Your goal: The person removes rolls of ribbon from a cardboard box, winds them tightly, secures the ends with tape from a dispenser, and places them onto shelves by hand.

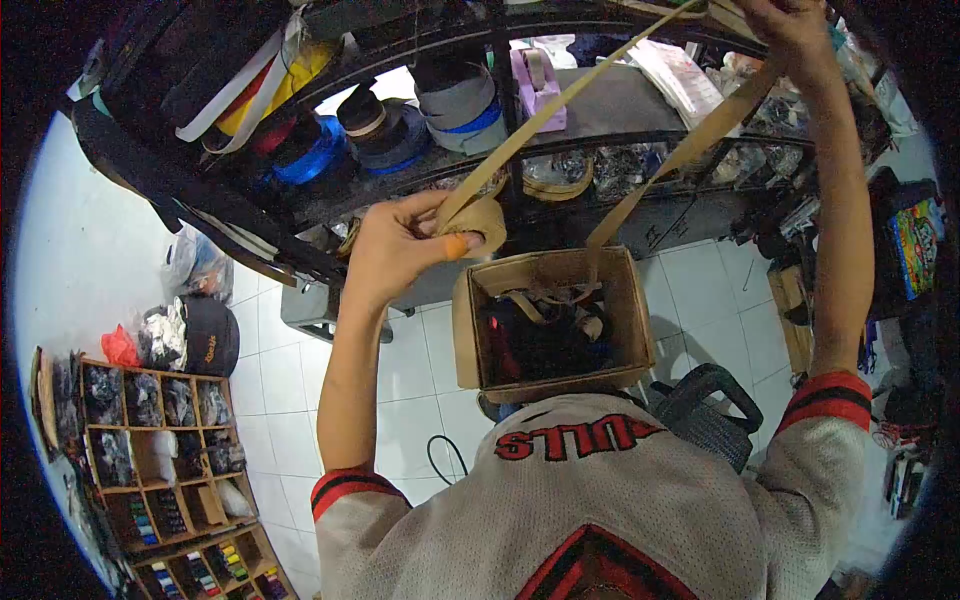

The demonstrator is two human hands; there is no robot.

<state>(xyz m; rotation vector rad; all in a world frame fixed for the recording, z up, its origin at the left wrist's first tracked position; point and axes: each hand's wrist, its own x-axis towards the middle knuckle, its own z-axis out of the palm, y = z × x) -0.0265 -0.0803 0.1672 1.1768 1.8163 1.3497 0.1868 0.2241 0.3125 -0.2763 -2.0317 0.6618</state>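
Note:
My left hand (410,245) is wrapped round a roll of tan strap (478,228), with an orange covering on one finger. From the roll a tan strap (570,92) runs taut up to the right, to my right hand (795,35), which is raised at the top right with its fingers closed on the strap. A second length of tan strap (685,150) hangs from there down into an open cardboard box (555,378). Inside the box lie dark items and pieces of strap.
Dark shelves (400,180) hold blue, grey and black rolls (465,110) and a lilac tape dispenser (538,90). A wooden compartment rack (165,485) stands at the lower left. A dark chair (710,410) is right of the box; a black bag (210,335) lies left.

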